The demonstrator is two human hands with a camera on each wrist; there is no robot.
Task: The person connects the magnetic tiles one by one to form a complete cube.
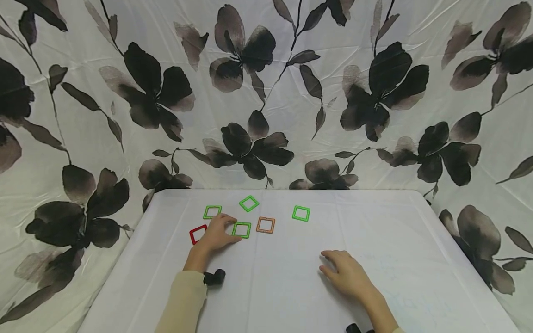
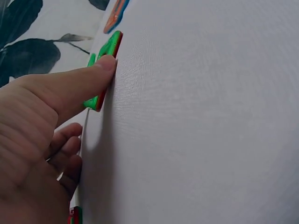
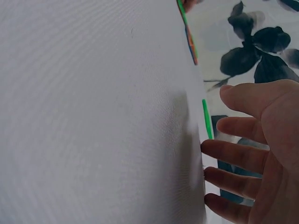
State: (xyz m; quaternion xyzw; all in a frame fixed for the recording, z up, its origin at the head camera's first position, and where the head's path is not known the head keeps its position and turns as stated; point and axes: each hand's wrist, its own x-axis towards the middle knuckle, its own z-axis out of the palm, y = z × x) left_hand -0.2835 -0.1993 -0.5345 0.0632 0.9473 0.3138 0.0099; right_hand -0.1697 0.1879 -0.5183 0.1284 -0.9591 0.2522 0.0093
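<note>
My left hand pinches a green square frame by its left side, thumb at the near corner and index finger at the far one. In the left wrist view the thumb lies on this green square frame, which shows a red underside. Just right of it lies an orange square frame. A red square frame is partly hidden behind the left hand. My right hand hovers over the white table with fingers spread loosely, holding nothing; the right wrist view shows its relaxed fingers.
Farther back on the white table lie more green square frames: one at the left, one turned like a diamond, one to the right. A flower-printed cloth hangs behind the table's far edge.
</note>
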